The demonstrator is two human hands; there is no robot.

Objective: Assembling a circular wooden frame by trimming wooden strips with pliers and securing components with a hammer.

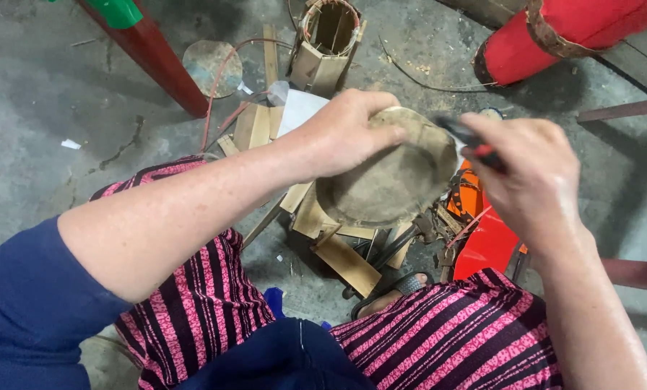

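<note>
The left hand (349, 133) grips the far rim of a round, shallow, tan disc (388, 177), held above the knees; its fingertips are hidden behind the edge. The right hand (533, 177) is clenched around a red-and-black handled tool (471, 141), whose working end blurs against the disc's rim, so its kind is unclear. Below lie wooden slats (341, 253) on the concrete floor (49, 108), partly covered. A red cylinder (554, 32) is cut off at the top edge.

The round disc (388, 180) looks matt, rough and leathery. Wooden slats (338, 249) lie pale and unfinished on the rough concrete floor (42, 108). The far-right red drum (554, 36) looks glossy.
</note>
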